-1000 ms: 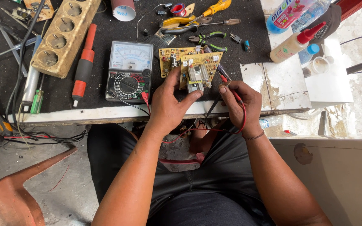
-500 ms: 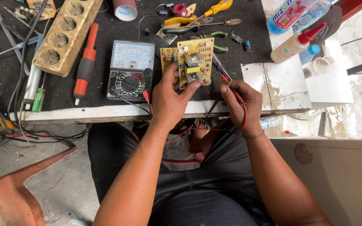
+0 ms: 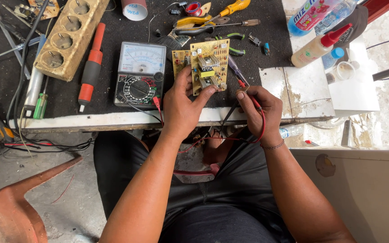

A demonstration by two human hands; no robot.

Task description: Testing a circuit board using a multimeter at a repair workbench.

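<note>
The left hand (image 3: 183, 105) holds a yellow circuit board (image 3: 209, 66) tilted up over the black worktop (image 3: 113, 96), thumb and fingers on its lower edge. The right hand (image 3: 257, 108) grips red and black test probes (image 3: 244, 90) just beside the board. An analog multimeter (image 3: 140, 74) lies to the left, near a red-handled screwdriver (image 3: 90, 67).

My left hand (image 3: 183, 105) covers the lower edge of the circuit board (image 3: 210, 65). The top frame edge cuts off the plastic bottle (image 3: 316, 13). Component markings are too small to read.
</note>
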